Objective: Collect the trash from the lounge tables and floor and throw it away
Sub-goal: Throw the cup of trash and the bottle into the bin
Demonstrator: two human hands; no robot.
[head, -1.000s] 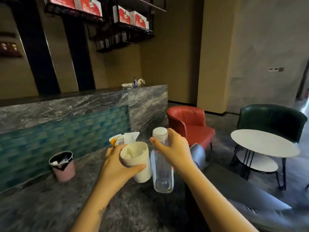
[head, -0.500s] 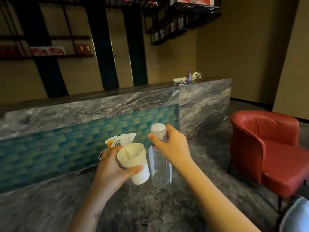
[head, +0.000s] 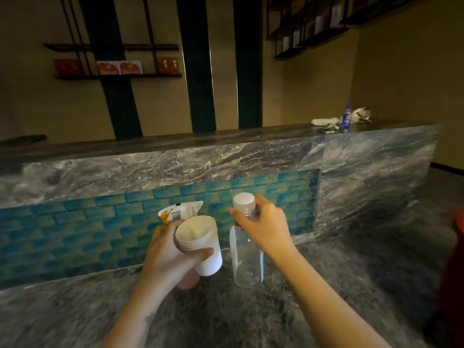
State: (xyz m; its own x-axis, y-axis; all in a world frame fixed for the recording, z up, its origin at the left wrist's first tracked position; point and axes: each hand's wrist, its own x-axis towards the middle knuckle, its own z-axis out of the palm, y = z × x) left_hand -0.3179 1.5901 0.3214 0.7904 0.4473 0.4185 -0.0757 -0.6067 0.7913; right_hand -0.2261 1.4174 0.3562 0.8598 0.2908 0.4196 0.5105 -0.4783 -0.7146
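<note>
Close by, the left hand (head: pixel 170 252) still curls its fingers (head: pixel 173 227) round a stack of white paper cups (head: pixel 200 244), with a crumpled wrapper (head: pixel 180 212) pinched behind them. The right hand (head: pixel 263 227) still grips the clear bottle (head: pixel 247 259) by its neck. Both loads are carried above the floor. Beyond, the marble counter (head: pixel 226 162) now fills the view, and the red chair (head: pixel 459 227) has slipped to the right edge. A blue bottle (head: pixel 346 119) stands near the tabletop's (head: pixel 226 136) far right end.

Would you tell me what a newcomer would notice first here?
The left hand grips a stack of white paper cups and a white-and-yellow wrapper at centre; the right hand holds a clear plastic bottle with a white cap by its neck. Behind runs a grey marble counter with a teal tile inset, a small blue bottle near its right end.
</note>
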